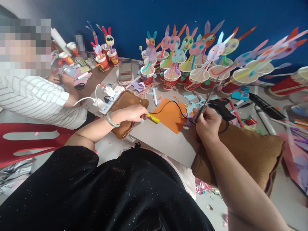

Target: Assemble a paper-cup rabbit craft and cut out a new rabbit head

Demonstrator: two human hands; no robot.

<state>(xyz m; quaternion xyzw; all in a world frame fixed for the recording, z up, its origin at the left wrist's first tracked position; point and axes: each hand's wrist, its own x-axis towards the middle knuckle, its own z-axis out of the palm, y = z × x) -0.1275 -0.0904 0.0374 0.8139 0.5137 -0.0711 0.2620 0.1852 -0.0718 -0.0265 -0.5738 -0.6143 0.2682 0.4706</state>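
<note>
My left hand (136,113), with a bangle at the wrist, is closed above a brown cushion (122,123). A tiny light-blue bit shows under its fingertips; what they pinch is too small to name. Right by them is a yellow stick (153,118); whether they touch it I cannot tell. My right hand (208,123) is wrapped round a slim dark tool (204,104) whose long thin end points up and away. Beneath my right forearm lies a second brown cushion (247,154). Between the hands are an orange paper sheet (172,117) and a black cord (166,102).
Several red-and-white paper cups (172,80) with paper rabbit figures line the blue wall. A black glue gun (220,106), markers (266,120) and paper scraps lie at right. A white power strip (113,99) is at left, near a seated person in a striped top (31,96).
</note>
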